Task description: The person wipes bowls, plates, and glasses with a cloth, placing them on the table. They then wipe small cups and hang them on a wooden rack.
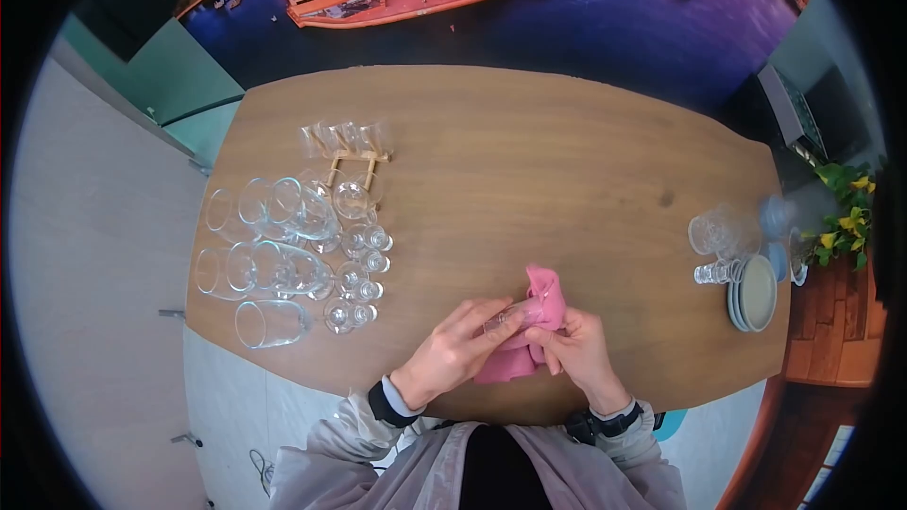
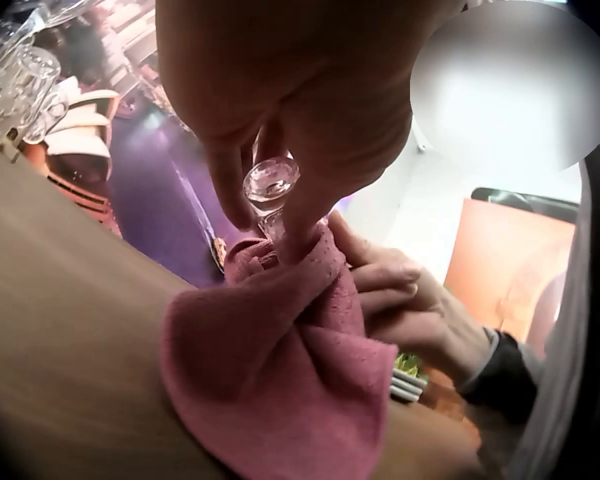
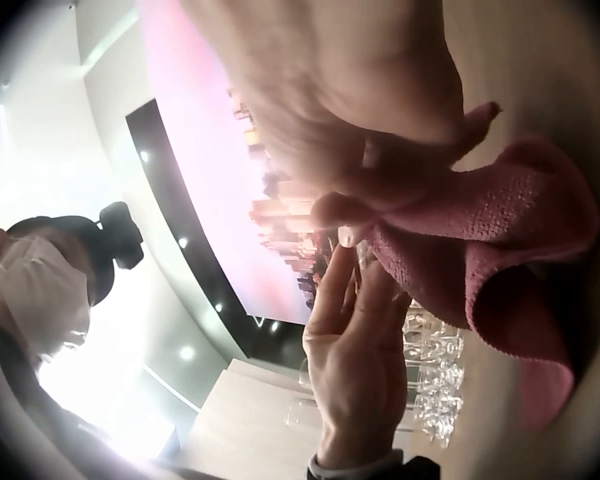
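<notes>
Over the near edge of the table, my left hand (image 1: 455,348) grips a small clear shot glass (image 1: 504,319) between thumb and fingers. Its thick round base (image 2: 272,182) shows below the fingers in the left wrist view. The other end of the glass goes into a pink cloth (image 1: 546,300), which hides it. My right hand (image 1: 579,351) pinches the cloth around that end, with the thumb on top. A loose flap of the cloth (image 2: 280,370) hangs down beside the hands in the left wrist view.
Rows of large drinking glasses (image 1: 274,323) and small stemmed glasses (image 1: 354,279) stand on the left. Behind them, a wooden rack (image 1: 364,157) holds several small glasses. At the right edge are stacked plates (image 1: 758,293), stacked small glasses (image 1: 718,271) and a yellow-flowered plant (image 1: 846,217).
</notes>
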### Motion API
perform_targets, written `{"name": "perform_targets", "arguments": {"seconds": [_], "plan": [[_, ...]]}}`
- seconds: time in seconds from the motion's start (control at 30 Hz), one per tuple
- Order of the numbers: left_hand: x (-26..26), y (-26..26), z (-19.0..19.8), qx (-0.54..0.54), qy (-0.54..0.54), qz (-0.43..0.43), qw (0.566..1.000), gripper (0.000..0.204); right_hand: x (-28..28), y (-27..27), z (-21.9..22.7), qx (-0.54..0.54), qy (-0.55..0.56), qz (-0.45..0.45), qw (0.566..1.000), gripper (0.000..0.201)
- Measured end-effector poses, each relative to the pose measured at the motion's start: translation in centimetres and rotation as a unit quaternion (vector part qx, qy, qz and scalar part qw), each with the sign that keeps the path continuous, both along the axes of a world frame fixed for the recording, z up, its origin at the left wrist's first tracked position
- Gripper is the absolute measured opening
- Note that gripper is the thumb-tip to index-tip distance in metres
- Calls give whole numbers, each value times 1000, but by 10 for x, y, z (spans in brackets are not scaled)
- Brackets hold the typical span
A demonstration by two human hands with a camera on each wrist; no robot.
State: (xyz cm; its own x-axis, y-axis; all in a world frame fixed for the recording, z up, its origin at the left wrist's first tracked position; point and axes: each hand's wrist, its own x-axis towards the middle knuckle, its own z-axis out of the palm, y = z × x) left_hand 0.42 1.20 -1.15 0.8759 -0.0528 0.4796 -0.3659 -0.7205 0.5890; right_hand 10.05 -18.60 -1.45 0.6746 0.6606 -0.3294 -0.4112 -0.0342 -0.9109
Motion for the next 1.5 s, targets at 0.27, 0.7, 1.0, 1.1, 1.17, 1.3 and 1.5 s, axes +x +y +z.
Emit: {"name": "perform_targets", "arguments": {"seconds": [0.27,0.7,1.0,1.1,1.17,1.3,1.5], "plan": [[-9,0,11,-449,302,2,841,42,-4,0,1,60,-17,-25,998,11],[-7,2,-14,-411,276,-35,868,39,2,-3,20,-133,-467,-33,874,22],[-4,-22,-2,-214,145,-6,966,40,-7,17,-1,-199,-304,-54,930,28],[0,-20,-3,-53,29,-26,998,45,1,22,-9,-120,-210,-71,968,52],[-2,-20,-3,-14,23,-25,999,47,5,21,-18,-52,-65,-27,996,67],[-5,-19,2,62,24,-15,998,53,2,21,2,-65,-9,-46,997,70],[-4,-15,-5,45,-3,43,998,53,-13,17,-18,-56,-116,-157,979,58]]}}
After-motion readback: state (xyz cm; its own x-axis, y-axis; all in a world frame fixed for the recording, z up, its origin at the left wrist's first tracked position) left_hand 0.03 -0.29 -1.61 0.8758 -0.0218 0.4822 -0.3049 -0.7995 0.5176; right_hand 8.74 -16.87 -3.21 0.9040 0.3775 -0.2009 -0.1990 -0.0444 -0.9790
